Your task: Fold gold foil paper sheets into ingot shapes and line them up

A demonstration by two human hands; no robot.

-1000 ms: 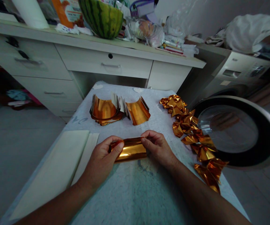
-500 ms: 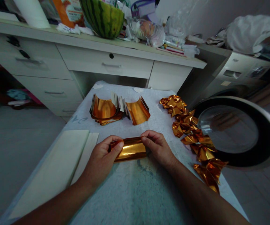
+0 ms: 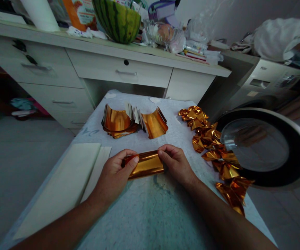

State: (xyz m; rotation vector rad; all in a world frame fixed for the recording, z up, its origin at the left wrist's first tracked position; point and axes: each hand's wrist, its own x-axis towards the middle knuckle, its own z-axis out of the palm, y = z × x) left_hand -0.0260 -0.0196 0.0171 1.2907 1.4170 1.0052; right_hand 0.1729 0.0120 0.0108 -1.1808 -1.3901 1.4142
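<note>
A sheet of shiny gold foil paper point(image 3: 147, 164), curled into a roll-like strip, is held level between my two hands above the cloth-covered table. Its left end is pinched by my left hand point(image 3: 117, 170), thumb on the front. My right hand point(image 3: 177, 165) grips the upper right corner between thumb and fingers. Beyond the hands lie two stacks of curved gold sheets, the left stack point(image 3: 117, 120) and the right stack point(image 3: 153, 123), with pale undersides showing at their edges. Folded gold foil pieces point(image 3: 212, 139) form a line along the table's right side.
White folded sheets point(image 3: 61, 184) lie on the table point(image 3: 150, 218) at left. Behind stands a white drawer desk point(image 3: 118, 71) bearing a cut watermelon point(image 3: 117, 22) and plastic bags. The open round door point(image 3: 259, 146) of a washing machine point(image 3: 261, 78) sits close at right.
Both hands keep hold of the gold sheet, which tilts slightly, its right end a little higher. The whole view has shifted slightly.
</note>
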